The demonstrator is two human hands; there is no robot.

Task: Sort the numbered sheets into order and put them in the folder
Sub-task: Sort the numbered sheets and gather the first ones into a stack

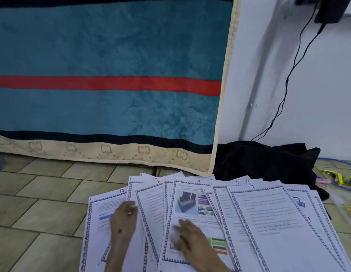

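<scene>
The left hand (123, 218) is laid flat, fingers loosely curled and gripping nothing, on the white blue-bordered sheet numbered 12 (100, 216); the right hand (190, 242) is pressed open on the pictured sheet numbered 13 (194, 205). The sheets are fanned across the beige tiled floor (43, 203), before a teal red-striped blanket (111, 55).

Two hands, the left hand (123, 218) and the right hand (190, 238), lay on the fanned sheets (268, 222). Four handwritten numbers were legible; the sheet total could not be counted.
</scene>
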